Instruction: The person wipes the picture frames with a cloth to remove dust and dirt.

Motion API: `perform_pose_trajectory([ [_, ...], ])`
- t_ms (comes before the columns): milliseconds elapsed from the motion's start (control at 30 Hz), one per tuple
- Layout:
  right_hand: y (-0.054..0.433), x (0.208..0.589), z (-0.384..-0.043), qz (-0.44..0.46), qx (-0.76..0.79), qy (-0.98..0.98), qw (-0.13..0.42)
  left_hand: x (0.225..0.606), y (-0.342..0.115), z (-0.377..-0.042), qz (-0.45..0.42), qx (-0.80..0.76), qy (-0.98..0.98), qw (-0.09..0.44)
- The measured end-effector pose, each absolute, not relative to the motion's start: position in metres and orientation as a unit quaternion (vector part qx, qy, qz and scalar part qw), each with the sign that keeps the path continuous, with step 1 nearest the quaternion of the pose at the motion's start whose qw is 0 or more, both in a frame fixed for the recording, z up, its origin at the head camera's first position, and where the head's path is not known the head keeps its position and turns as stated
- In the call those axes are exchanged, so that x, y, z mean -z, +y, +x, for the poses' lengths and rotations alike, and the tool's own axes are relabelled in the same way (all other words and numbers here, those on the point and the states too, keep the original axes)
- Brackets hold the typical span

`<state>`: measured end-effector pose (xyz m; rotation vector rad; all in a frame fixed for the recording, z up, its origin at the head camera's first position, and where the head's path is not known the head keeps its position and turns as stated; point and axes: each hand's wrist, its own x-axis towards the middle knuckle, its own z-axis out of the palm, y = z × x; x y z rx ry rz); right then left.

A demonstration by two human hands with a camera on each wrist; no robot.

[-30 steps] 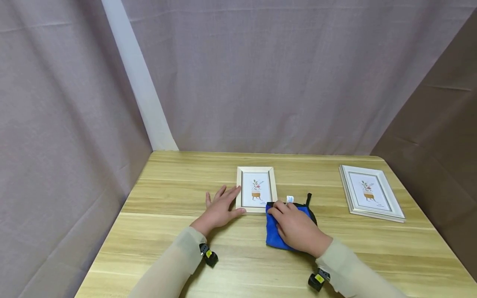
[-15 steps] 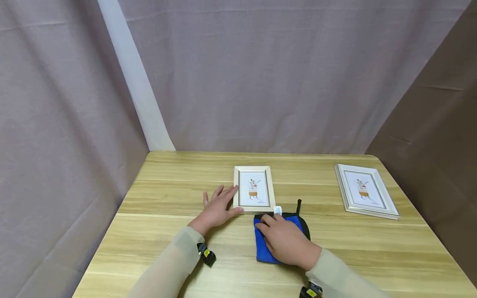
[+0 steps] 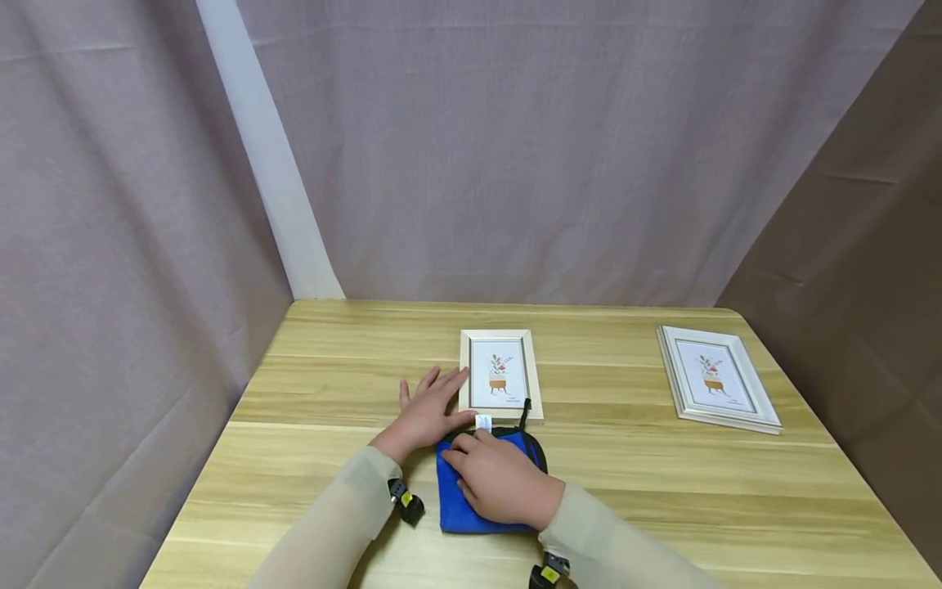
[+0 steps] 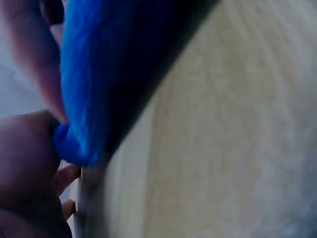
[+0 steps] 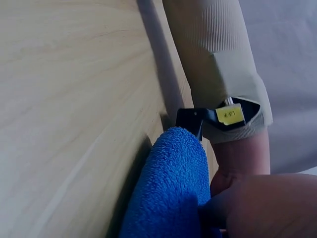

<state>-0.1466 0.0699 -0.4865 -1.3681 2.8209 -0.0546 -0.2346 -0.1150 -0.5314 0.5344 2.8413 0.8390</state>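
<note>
A cream picture frame [image 3: 500, 375] with a potted-plant print lies face up on the table. My left hand [image 3: 427, 411] rests against its left edge, fingers spread and fairly straight, thumb by the lower left corner. My right hand [image 3: 504, 483] grips a folded blue cleaning cloth [image 3: 458, 511] with black edging, a white tag and a black loop, just below the frame. In the right wrist view the fluffy cloth [image 5: 171, 183] stands off the table, pinched by the thumb. The left wrist view shows the cloth [image 4: 94, 74] close to my left hand; its underside is dark.
A stack of white picture frames [image 3: 717, 380] lies at the right of the wooden table [image 3: 662, 507], the top one bearing the same print. Grey curtains [image 3: 515, 147] hang behind the table and at its left, with a brown one [image 3: 868, 245] at the right.
My right hand has slid the cloth left and toward me, from the frame's lower right corner to below it near my left hand. The left hand has stayed at the frame's edge.
</note>
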Motion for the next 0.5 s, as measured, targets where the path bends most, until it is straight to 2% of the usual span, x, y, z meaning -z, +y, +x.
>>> perform_pose_trajectory([
  [167, 0.063, 0.488, -0.150, -0.439, 0.025, 0.898, 0.004, 0.531, -0.116, -0.236, 0.178, -0.282, 0.940, 0.067],
  [367, 0.081, 0.484, -0.161, -0.430, 0.123, 0.893, 0.050, 0.531, -0.116, -0.238, 0.178, -0.273, 0.943, 0.069],
  [433, 0.092, 0.479, -0.170, -0.414, 0.169, 0.893, 0.048, 0.531, -0.116, -0.238, 0.177, -0.272, 0.943, 0.070],
  [500, 0.105, 0.474, -0.182, -0.391, 0.201, 0.898, 0.022, 0.532, -0.116, -0.238, 0.178, -0.272, 0.943, 0.070],
])
